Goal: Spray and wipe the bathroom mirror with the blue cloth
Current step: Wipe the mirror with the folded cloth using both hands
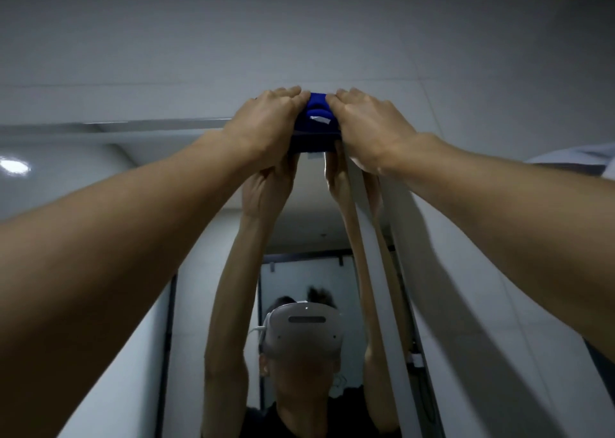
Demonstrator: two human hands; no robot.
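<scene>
Both arms reach up to the top edge of the bathroom mirror (206, 287). The blue cloth (317, 114), bunched and showing a small white label, is pressed against the mirror's upper edge. My left hand (266, 121) grips its left side and my right hand (369, 128) grips its right side. The glass reflects both hands, the arms and a person wearing a white headset. No spray bottle is in view.
A pale tiled wall (299, 31) rises above the mirror. A vertical mirror edge or cabinet door (376, 271) runs down right of centre. A ceiling light reflection (15, 166) shines at the left. A dark-framed doorway shows in the reflection behind the person.
</scene>
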